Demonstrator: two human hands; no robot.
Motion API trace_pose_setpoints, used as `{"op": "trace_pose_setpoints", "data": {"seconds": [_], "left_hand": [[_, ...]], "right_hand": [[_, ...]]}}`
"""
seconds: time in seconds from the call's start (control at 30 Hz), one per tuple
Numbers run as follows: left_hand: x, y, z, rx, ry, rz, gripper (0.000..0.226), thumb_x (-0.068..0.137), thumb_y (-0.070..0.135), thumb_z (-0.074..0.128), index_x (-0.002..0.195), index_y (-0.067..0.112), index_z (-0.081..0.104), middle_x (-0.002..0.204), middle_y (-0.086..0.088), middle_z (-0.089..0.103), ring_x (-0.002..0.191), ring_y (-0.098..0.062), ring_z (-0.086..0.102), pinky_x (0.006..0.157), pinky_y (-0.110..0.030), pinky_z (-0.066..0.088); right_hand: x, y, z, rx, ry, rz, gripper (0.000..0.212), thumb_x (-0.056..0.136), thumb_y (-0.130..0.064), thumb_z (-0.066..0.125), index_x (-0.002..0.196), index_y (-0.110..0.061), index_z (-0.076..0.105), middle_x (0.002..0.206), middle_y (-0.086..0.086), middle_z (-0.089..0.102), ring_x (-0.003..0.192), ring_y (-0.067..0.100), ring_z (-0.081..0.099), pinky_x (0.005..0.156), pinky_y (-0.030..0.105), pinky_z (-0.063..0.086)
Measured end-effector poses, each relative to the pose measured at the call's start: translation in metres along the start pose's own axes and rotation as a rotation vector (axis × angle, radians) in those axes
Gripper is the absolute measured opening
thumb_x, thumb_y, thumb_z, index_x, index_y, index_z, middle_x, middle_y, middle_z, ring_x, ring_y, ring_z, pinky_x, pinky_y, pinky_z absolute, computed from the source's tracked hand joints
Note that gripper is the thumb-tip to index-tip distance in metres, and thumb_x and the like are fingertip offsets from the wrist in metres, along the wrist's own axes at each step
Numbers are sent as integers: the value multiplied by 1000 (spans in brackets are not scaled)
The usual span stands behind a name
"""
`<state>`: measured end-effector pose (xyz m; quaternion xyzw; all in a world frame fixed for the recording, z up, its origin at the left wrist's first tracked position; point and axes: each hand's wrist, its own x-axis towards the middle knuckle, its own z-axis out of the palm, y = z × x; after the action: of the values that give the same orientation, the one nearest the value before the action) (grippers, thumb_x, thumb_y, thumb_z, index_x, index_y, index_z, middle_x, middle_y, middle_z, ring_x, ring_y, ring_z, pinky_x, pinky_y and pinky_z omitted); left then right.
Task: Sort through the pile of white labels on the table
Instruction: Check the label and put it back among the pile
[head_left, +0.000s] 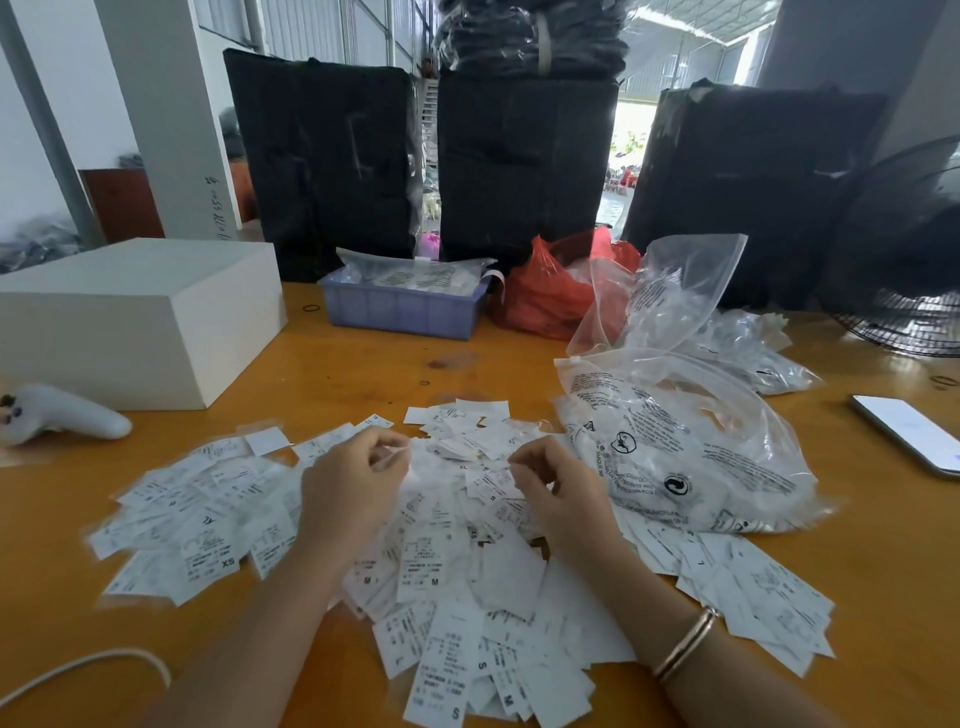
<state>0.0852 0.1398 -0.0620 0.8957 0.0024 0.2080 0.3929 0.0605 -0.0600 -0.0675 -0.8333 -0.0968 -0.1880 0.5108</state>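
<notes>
A wide pile of white labels (447, 561) printed with size letters such as XS, S and M is spread over the orange table (363, 358). My left hand (353, 483) hovers over the middle of the pile with curled fingers, and its fingertips pinch a thin white label (400, 451). A little to the right, my right hand (558, 491) is also over the pile with fingers curled inward. Whether it holds a label is hidden by the fingers. A gold bangle (685, 644) is on the right wrist.
Clear plastic bags (691, 447) lie right of the pile. A white box (140, 322) and a white controller (62, 415) are at left. A purple bin (405, 306), a red bag (550, 291) and black bundles (524, 166) stand behind. A phone (909, 434) and a fan (914, 322) are at right, and a white cable (88, 670) lies at the near left.
</notes>
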Motion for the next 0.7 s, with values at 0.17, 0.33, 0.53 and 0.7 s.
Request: {"op": "trace_pose_setpoints", "data": {"seconds": [0.17, 0.33, 0.53, 0.7], "left_hand": [[6, -12, -4, 432, 99, 8, 28, 87, 37, 62, 115, 32, 62, 119, 5, 58, 113, -19, 48, 95, -41, 33], [-9, 5, 7, 435, -159, 325, 63, 89, 63, 20, 141, 31, 38, 154, 3, 27, 141, -19, 24, 114, -42, 20], [-10, -8, 17, 679, -486, 252, 84, 75, 73, -13, 149, 36, -9, 159, 2, -12, 147, -19, -10, 117, -46, -6], [-1, -20, 6, 714, -511, 195, 61, 94, 60, 3, 148, 37, -13, 159, 4, -13, 146, -17, -12, 116, -47, -8]], "right_hand": [[0, 0, -1, 10, 11, 3, 32, 91, -6, 57, 80, -36, 56, 69, -12, 57, 58, -5, 49, 54, 10, 39], [1, 2, -1, -24, 35, 29, 31, 92, -9, 56, 80, -38, 56, 70, -13, 57, 57, -3, 49, 55, 13, 41], [-1, 9, 4, -680, -466, -289, 45, 97, -48, 27, 142, -45, 27, 150, -27, 10, 141, -3, 2, 116, 32, -8], [-2, 12, 6, -708, -609, -233, 48, 99, -52, 25, 146, -46, 17, 155, -23, 11, 142, -1, 7, 118, 40, -2]]}}
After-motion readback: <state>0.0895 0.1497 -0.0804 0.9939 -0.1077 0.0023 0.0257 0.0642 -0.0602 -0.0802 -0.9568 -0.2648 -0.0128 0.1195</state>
